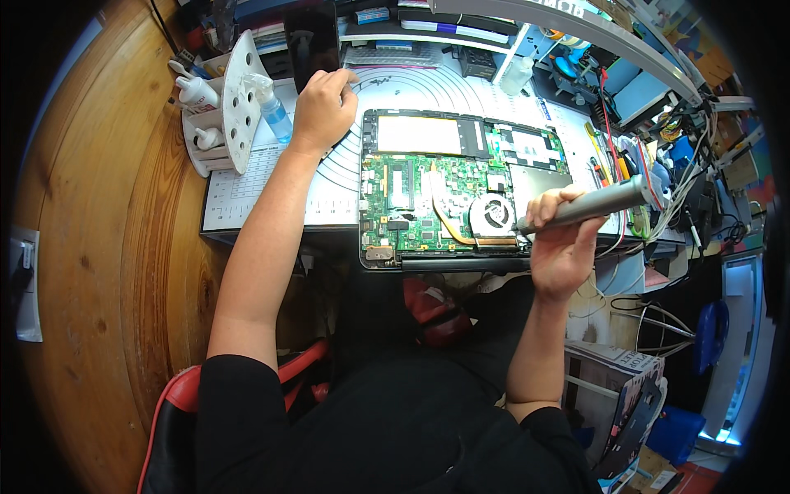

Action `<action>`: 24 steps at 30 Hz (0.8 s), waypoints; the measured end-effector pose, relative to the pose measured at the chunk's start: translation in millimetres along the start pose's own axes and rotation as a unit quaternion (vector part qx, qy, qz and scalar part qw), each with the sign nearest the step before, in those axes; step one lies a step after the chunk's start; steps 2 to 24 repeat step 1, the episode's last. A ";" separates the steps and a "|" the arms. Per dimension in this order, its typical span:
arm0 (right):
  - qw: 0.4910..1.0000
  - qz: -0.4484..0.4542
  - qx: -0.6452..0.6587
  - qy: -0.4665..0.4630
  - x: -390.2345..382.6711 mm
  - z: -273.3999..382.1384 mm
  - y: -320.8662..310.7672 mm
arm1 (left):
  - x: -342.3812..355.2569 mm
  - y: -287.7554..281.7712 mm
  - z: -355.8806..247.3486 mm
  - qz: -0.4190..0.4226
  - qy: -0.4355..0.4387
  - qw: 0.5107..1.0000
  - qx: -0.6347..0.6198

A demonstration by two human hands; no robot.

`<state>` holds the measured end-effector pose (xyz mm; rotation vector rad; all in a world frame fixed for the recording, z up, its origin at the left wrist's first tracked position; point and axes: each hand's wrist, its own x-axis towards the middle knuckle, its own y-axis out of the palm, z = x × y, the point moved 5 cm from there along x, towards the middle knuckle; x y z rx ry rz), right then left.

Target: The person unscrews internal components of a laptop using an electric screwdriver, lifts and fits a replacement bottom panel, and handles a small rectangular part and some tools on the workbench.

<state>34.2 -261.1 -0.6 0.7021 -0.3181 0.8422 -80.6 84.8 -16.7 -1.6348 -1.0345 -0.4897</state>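
Below the right hand, opened laptop, electric screwdriver gripped, tip at fan

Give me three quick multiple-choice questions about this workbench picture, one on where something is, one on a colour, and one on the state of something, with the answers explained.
1. Where does the tip of the grey electric screwdriver point?
A. At the spray bottle
B. At the opened laptop's lower right corner, beside the cooling fan
C. At the white tool stand

2. What colour is the laptop's main circuit board?
A. Green
B. Red
C. White

3. In what state is the laptop?
A. Closed, lid down
C. Standing upright with its screen lit
B. Lying flat, bottom cover off, insides exposed

Answers:
1 B: the right hand holds the screwdriver with its tip by the cooling fan.
2 A: the board is green around the fan.
3 B: the board and fan lie bare on the work mat, where the left hand rests with fingers curled.
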 end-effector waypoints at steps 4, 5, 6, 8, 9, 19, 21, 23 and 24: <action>1.000 -0.006 -0.004 -0.010 2.4 3.3 2.9 | -0.4 0.2 0.7 0.002 -0.004 1.000 -0.004; 1.000 -0.006 -0.004 -0.010 2.4 3.3 2.9 | -0.4 0.2 0.7 0.002 -0.004 1.000 -0.004; 1.000 -0.006 -0.004 -0.010 2.4 3.3 2.9 | -0.4 0.2 0.7 0.002 -0.004 1.000 -0.004; 1.000 -0.006 -0.004 -0.010 2.4 3.3 2.9 | -0.4 0.2 0.7 0.002 -0.004 1.000 -0.004; 1.000 -0.006 -0.004 -0.010 2.4 3.3 2.9 | -0.4 0.2 0.7 0.002 -0.004 1.000 -0.004; 1.000 -0.006 -0.004 -0.010 2.4 3.3 2.9 | -0.4 0.2 0.7 0.002 -0.004 1.000 -0.004; 1.000 -0.006 -0.004 -0.010 2.4 3.3 2.9 | -0.4 0.2 0.7 0.002 -0.004 1.000 -0.004; 1.000 -0.006 -0.004 -0.010 2.4 3.3 2.9 | -0.4 0.2 0.7 0.002 -0.004 1.000 -0.004; 1.000 -0.006 -0.004 -0.010 2.4 3.3 2.9 | -0.4 0.2 0.7 0.002 -0.004 1.000 -0.004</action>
